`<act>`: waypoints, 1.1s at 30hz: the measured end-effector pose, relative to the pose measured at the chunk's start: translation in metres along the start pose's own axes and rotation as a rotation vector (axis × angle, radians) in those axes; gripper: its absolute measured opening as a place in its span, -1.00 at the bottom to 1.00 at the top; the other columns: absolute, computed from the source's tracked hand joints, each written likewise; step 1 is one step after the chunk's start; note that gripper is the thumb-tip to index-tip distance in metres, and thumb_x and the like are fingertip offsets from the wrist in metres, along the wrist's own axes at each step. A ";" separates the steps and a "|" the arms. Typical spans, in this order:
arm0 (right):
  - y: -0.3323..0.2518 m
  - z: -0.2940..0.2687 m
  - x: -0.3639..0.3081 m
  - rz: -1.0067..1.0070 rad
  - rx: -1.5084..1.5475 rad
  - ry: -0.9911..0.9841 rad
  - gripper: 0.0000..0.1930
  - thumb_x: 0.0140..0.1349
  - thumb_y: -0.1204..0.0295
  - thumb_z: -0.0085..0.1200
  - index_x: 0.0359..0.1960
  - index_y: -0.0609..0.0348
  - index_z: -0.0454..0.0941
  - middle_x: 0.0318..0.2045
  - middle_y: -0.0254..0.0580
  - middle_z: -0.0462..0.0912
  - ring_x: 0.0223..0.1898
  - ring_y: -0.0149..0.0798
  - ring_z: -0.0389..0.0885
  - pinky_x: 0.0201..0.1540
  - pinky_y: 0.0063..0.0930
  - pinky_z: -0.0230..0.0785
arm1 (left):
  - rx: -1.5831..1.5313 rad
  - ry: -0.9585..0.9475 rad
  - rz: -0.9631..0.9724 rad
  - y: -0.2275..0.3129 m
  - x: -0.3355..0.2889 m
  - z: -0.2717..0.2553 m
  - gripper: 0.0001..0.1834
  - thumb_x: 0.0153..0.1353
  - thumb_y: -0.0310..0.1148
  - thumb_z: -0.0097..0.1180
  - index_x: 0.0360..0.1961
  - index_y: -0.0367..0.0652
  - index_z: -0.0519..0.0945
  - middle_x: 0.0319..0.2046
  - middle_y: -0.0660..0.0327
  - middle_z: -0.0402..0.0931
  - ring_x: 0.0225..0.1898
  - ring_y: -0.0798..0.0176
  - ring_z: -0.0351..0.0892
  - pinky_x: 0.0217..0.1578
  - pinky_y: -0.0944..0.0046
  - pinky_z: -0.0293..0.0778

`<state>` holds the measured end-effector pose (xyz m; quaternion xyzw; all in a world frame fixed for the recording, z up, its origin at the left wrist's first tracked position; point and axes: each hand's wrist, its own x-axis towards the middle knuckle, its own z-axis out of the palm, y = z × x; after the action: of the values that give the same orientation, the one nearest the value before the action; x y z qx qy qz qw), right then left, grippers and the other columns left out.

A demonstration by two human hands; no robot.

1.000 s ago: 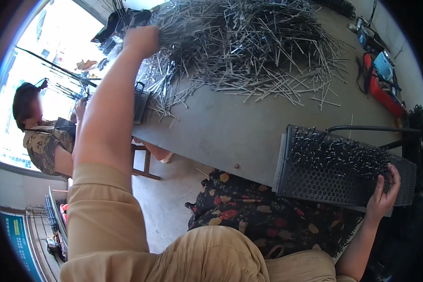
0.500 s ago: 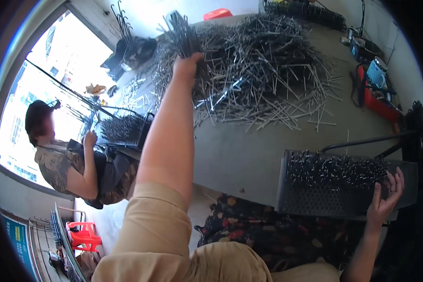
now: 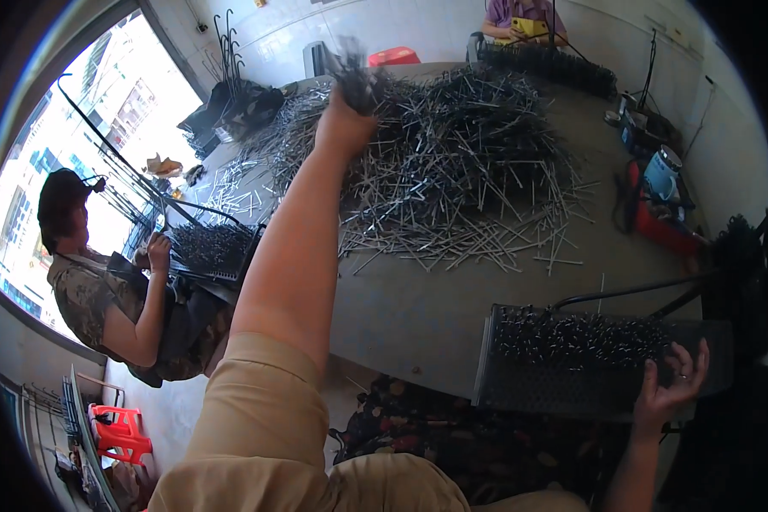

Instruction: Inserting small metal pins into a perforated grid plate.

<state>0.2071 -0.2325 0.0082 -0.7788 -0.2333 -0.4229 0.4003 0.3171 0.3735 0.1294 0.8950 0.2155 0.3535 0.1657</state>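
My left arm reaches across the table to the far pile. In my left hand (image 3: pixel 347 128) is a bunch of thin dark rods (image 3: pixel 356 78), its upper end smeared by motion. Beneath and beside it spreads a large tangled pile of thin metal-looking rods (image 3: pixel 461 179). At the lower right, a perforated black board (image 3: pixel 563 388) lies on the table edge, its far part thickly set with short upright rods (image 3: pixel 584 340) with pale tips. My right hand (image 3: pixel 676 384) rests at the board's right end, fingers apart, with nothing seen in it.
At the left sits a co-worker (image 3: pixel 102 290) with a similar filled board (image 3: pixel 209 247). Another person (image 3: pixel 529 19) is at the far side. A red container with a light blue cup (image 3: pixel 660 175) stands on the right. A black curved bar (image 3: pixel 631 290) crosses behind my board.
The whole view has tilted upward, bringing the far person into sight. My left hand still grips the rods over the pile, and the bunch has shifted slightly. My right hand stays by the board.
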 end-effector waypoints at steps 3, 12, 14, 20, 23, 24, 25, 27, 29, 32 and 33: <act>-0.002 0.004 -0.001 0.124 0.036 -0.071 -0.21 0.16 0.61 0.18 0.35 0.13 -0.05 0.36 0.03 0.11 0.05 -0.20 0.46 0.02 -0.38 0.37 | 0.598 -0.548 0.017 -0.032 -0.021 0.010 -0.24 0.00 -0.30 0.21 0.29 -0.22 0.31 -0.02 -0.12 0.59 0.04 -0.11 0.59 0.05 0.03 0.49; -0.002 0.003 -0.003 0.073 0.035 -0.083 -0.23 0.15 0.64 0.17 0.34 0.16 -0.02 0.33 0.05 0.16 0.04 -0.21 0.46 0.03 -0.38 0.35 | 0.456 -0.445 -0.099 -0.035 -0.058 -0.001 -0.64 0.14 -0.33 0.07 -0.02 -0.17 0.54 -0.06 -0.02 0.62 -0.02 -0.08 0.62 0.15 -0.19 0.31; 0.003 0.002 -0.002 0.090 -0.002 -0.103 -0.25 0.15 0.64 0.16 0.33 0.17 0.00 0.32 0.05 0.18 0.04 -0.21 0.46 0.03 -0.38 0.35 | 0.630 -0.545 0.034 -0.038 -0.065 -0.001 -0.64 0.14 -0.33 0.06 -0.02 -0.18 0.53 -0.07 -0.03 0.62 0.00 -0.09 0.61 0.23 -0.31 0.14; -0.001 0.007 0.001 0.103 0.036 -0.101 -0.28 0.17 0.64 0.14 0.33 0.19 0.02 0.31 0.04 0.20 0.05 -0.20 0.45 0.04 -0.36 0.35 | 0.410 -0.406 -0.119 -0.069 -0.067 0.011 -0.69 0.10 -0.36 0.05 -0.10 -0.16 0.57 -0.12 -0.06 0.64 -0.01 -0.14 0.59 0.16 -0.18 0.28; -0.001 0.006 0.001 0.084 0.002 -0.099 -0.28 0.18 0.64 0.14 0.33 0.19 0.03 0.31 0.03 0.19 0.05 -0.20 0.45 0.04 -0.36 0.35 | 0.185 -0.314 -0.155 -0.071 -0.071 0.016 -0.62 0.02 -0.30 0.18 -0.11 -0.19 0.59 -0.19 -0.07 0.65 -0.07 -0.15 0.62 0.00 0.01 0.46; -0.002 0.004 0.001 0.084 -0.036 -0.120 -0.29 0.18 0.64 0.13 0.33 0.18 0.03 0.31 0.04 0.18 0.05 -0.20 0.46 0.04 -0.36 0.35 | 0.017 -0.284 -0.202 -0.067 -0.073 0.015 -0.57 -0.02 -0.27 0.25 -0.10 -0.21 0.59 -0.20 -0.07 0.65 -0.10 -0.13 0.63 -0.05 0.05 0.50; -0.001 0.001 0.000 0.086 -0.075 -0.137 -0.30 0.18 0.64 0.13 0.32 0.18 0.04 0.32 0.04 0.17 0.05 -0.20 0.46 0.04 -0.36 0.35 | -0.171 -0.160 -0.276 -0.058 -0.082 0.014 -0.49 -0.12 -0.28 0.37 -0.11 -0.27 0.59 -0.25 -0.05 0.66 -0.15 -0.08 0.65 -0.10 0.08 0.52; -0.002 0.000 0.001 0.083 -0.075 -0.139 -0.30 0.18 0.64 0.13 0.32 0.18 0.05 0.31 0.04 0.17 0.05 -0.21 0.46 0.04 -0.36 0.35 | -0.385 0.005 -0.317 -0.070 -0.106 0.030 -0.49 -0.12 -0.30 0.38 -0.12 -0.30 0.58 -0.25 -0.04 0.66 -0.16 -0.07 0.65 -0.10 0.10 0.51; -0.004 0.001 -0.001 0.086 -0.079 -0.139 -0.31 0.18 0.65 0.13 0.31 0.18 0.05 0.31 0.05 0.17 0.05 -0.21 0.46 0.04 -0.36 0.35 | -0.601 0.251 -0.302 -0.092 -0.134 0.050 -0.49 -0.14 -0.33 0.41 -0.13 -0.33 0.57 -0.26 -0.02 0.65 -0.19 -0.03 0.64 -0.08 0.12 0.50; -0.005 0.004 -0.002 0.075 0.005 -0.092 -0.33 0.18 0.65 0.13 0.30 0.18 0.07 0.31 0.05 0.18 0.04 -0.21 0.46 0.04 -0.37 0.35 | -0.351 0.326 -0.223 -0.120 -0.172 0.054 -0.55 -0.05 -0.23 0.37 -0.16 -0.28 0.60 -0.22 -0.02 0.64 -0.14 -0.06 0.62 -0.04 0.08 0.47; -0.005 0.004 -0.003 0.072 0.023 -0.091 -0.32 0.18 0.65 0.12 0.31 0.17 0.05 0.31 0.06 0.17 0.05 -0.21 0.46 0.04 -0.36 0.35 | -0.348 0.322 -0.230 -0.127 -0.176 0.053 -0.55 -0.05 -0.23 0.37 -0.16 -0.28 0.60 -0.22 -0.02 0.64 -0.14 -0.06 0.62 -0.04 0.08 0.47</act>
<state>0.2041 -0.2259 0.0068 -0.8005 -0.2280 -0.3696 0.4130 0.2050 0.3858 -0.0636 0.7549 0.2752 0.5020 0.3199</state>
